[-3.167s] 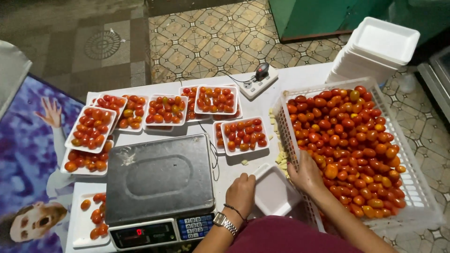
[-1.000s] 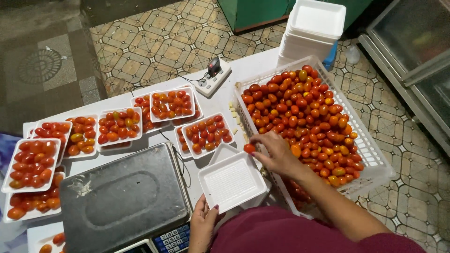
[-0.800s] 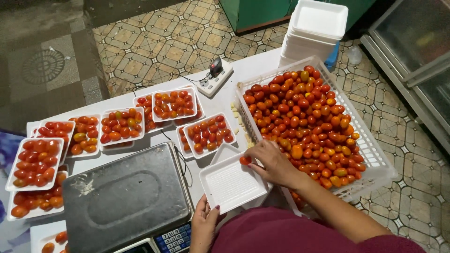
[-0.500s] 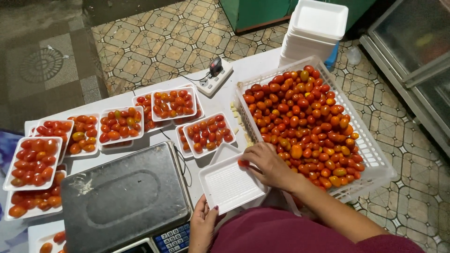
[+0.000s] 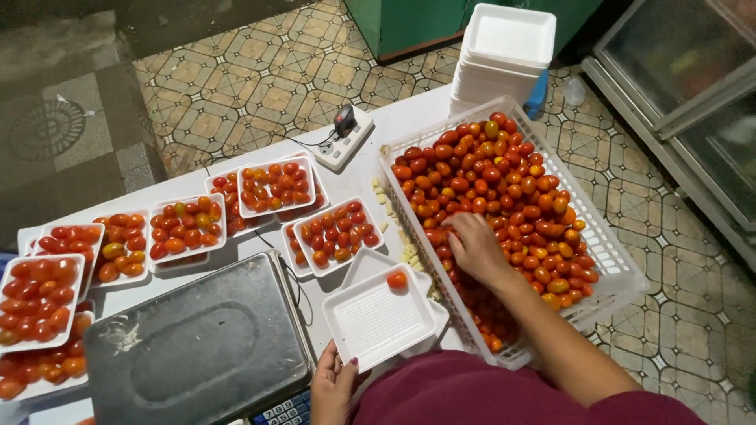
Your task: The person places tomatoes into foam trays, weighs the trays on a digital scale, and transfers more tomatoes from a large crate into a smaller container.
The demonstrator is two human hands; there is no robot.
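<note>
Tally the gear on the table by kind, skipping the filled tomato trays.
White crate of tomatoes: 1
Scale: 1
Power strip: 1
Stack of empty foam trays: 1
Near foam trays, one on the other, top one holding a single tomato: 2
Total: 6

white table [image 5: 409,110] | tomato crate [image 5: 622,267] | filled trays [image 5: 276,185] | scale [image 5: 197,346] | power strip [image 5: 346,142] | foam tray stack [image 5: 504,59]
</note>
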